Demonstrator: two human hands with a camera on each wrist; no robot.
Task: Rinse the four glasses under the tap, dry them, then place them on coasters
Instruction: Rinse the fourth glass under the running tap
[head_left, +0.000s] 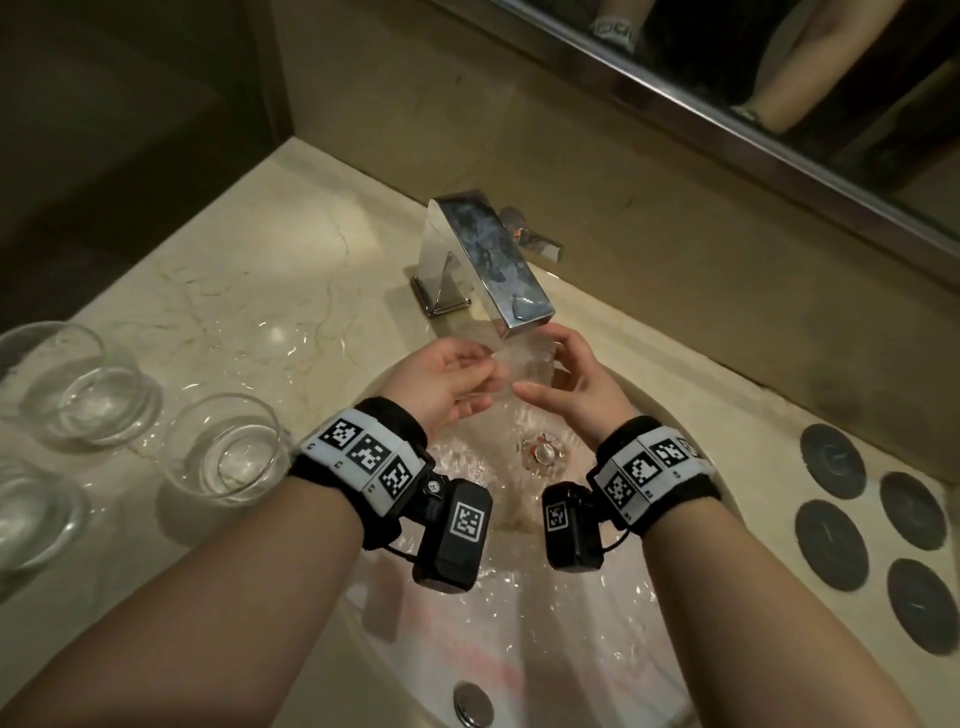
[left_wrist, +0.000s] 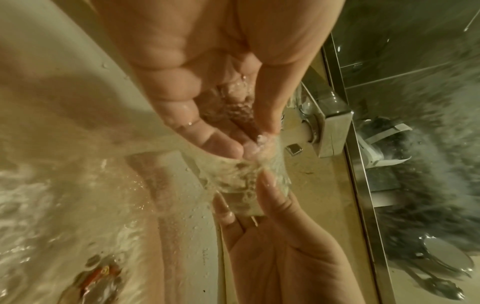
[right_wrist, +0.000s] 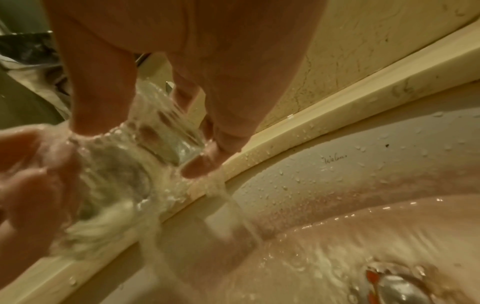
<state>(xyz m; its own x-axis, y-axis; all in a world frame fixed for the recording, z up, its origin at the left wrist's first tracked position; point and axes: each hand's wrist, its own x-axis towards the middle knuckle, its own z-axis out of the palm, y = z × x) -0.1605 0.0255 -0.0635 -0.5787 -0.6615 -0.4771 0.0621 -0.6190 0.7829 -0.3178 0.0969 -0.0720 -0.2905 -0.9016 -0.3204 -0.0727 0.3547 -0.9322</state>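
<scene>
A clear glass lies tilted under the running chrome tap, with water pouring over it. My right hand grips its body between thumb and fingers, plain in the right wrist view. My left hand pinches the glass's rim with thumb and fingertips. Three more glasses stand upright on the wet counter at the left. Several dark round coasters lie on the counter at the right.
The white basin below my hands is running with water, and its drain plug sits at the middle. The tap's lever is behind the spout. A mirror runs along the back wall.
</scene>
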